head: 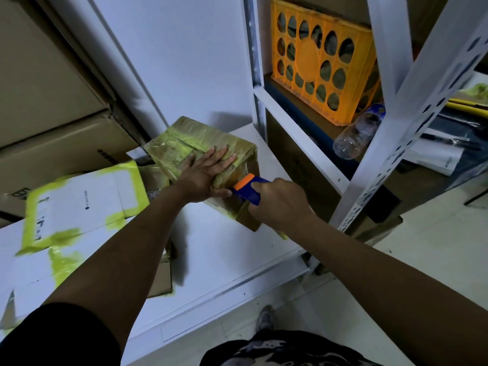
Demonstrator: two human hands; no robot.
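A brown cardboard box (190,136) wrapped in clear and yellow-green tape sits on the white table (227,249), near its far right corner. My left hand (203,173) lies flat on the box top with fingers spread, pressing it down. My right hand (277,199) grips a blue tape dispenser with an orange front (248,187), held against the box's near side. A strip of clear tape runs down that side below the dispenser.
A white box with yellow-green tape (79,207) lies at the table's left. Large cardboard cartons (52,101) stack behind it. A white metal shelf (390,122) stands at the right, holding an orange crate (322,59) and an empty plastic bottle (356,133).
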